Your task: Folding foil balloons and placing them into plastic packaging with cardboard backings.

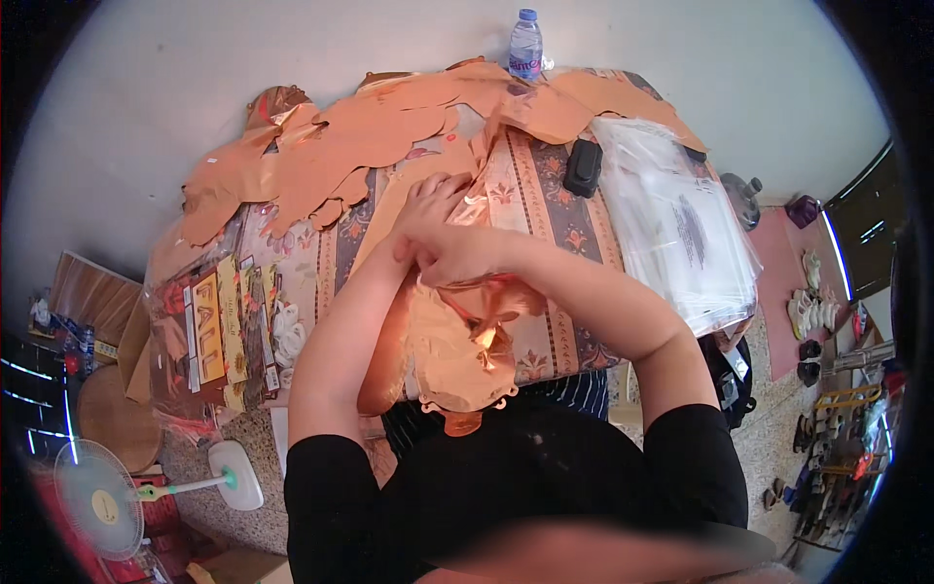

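Worktop (555, 219): foil sheets (379, 136) overlap along far edge, reaching both far corners. Bottle (526, 49) at far edge, right of middle, sheets just before it. Plastic bags (686, 234) stacked along right edge; case (584, 167) just left of them. Packets (209, 331) at near left corner. Middle foil (462, 355) under both hands, near end past near edge. Left hand (435, 198) beyond right hand (467, 255). Fan (102, 501) off near left corner; shoes (812, 316) off right edge.

Bold capitals mark a flat brown-and-yellow packet (205, 329) at my left; lettering rings a clear, blue-capped plastic bottle (526, 49); translucent plastic bags (671, 229) carry illegible print.
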`<move>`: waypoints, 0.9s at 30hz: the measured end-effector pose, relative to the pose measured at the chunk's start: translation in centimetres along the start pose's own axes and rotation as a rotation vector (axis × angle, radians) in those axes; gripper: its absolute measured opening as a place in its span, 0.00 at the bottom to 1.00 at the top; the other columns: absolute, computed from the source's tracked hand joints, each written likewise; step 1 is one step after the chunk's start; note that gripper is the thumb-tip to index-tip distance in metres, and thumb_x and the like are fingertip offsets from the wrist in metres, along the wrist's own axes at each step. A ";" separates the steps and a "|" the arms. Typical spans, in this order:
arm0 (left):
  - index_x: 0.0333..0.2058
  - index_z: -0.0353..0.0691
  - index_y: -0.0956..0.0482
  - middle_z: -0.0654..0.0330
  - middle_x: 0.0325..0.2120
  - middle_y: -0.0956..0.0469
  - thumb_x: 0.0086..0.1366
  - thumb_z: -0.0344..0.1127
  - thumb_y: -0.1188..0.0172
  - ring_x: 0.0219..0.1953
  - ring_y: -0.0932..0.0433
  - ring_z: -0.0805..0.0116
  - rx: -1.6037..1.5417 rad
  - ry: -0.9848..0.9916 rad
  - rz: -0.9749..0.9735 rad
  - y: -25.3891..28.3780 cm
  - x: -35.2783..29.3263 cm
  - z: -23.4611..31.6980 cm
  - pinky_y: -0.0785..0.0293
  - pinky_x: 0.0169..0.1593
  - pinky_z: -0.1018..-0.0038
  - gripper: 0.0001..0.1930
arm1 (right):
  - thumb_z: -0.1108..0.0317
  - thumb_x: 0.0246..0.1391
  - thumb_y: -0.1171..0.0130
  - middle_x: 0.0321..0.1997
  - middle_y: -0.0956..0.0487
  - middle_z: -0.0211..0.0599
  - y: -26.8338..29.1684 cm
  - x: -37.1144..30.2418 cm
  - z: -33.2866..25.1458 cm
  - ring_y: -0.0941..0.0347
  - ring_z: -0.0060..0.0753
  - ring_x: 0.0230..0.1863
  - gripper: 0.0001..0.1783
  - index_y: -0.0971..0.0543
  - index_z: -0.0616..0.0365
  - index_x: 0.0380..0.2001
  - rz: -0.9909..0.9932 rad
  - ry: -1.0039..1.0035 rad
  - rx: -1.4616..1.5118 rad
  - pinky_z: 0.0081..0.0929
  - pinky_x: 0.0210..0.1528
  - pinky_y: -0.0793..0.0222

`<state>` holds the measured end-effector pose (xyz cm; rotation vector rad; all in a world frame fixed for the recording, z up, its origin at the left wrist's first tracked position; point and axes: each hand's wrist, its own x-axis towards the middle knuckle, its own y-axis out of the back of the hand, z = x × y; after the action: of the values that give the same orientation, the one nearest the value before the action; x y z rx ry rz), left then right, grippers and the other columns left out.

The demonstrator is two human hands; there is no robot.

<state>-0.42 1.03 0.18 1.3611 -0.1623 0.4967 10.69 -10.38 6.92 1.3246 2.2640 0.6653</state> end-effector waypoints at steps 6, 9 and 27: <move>0.61 0.45 0.35 0.61 0.62 0.40 0.52 0.49 0.40 0.64 0.44 0.59 0.158 0.077 -0.074 -0.1 -0.1 0.8 0.49 0.64 0.60 0.36 | 0.66 0.56 0.43 0.36 0.21 0.32 1.2 -2.5 0.8 0.26 0.22 0.36 0.13 0.23 0.64 0.41 -0.218 0.293 0.514 0.24 0.38 0.31; 0.61 0.51 0.34 0.64 0.62 0.39 0.54 0.46 0.41 0.63 0.43 0.60 0.200 0.104 -0.074 -0.3 0.1 1.1 0.48 0.64 0.60 0.33 | 0.62 0.55 0.43 0.36 0.21 0.41 4.9 -4.3 2.6 0.25 0.28 0.41 0.14 0.21 0.62 0.38 0.151 -0.097 0.353 0.26 0.44 0.30; 0.59 0.44 0.34 0.52 0.60 0.35 0.65 0.42 0.52 0.64 0.42 0.49 -0.149 0.343 -0.179 -0.2 0.6 1.6 0.44 0.63 0.56 0.24 | 0.57 0.64 0.58 0.60 0.31 0.53 -1.1 3.4 7.8 0.40 0.53 0.65 0.26 0.35 0.58 0.61 0.760 0.123 -0.576 0.49 0.69 0.56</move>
<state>0.44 -0.37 0.58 1.1148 0.1985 0.5474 12.93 -6.44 -0.30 1.8237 1.3953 1.5379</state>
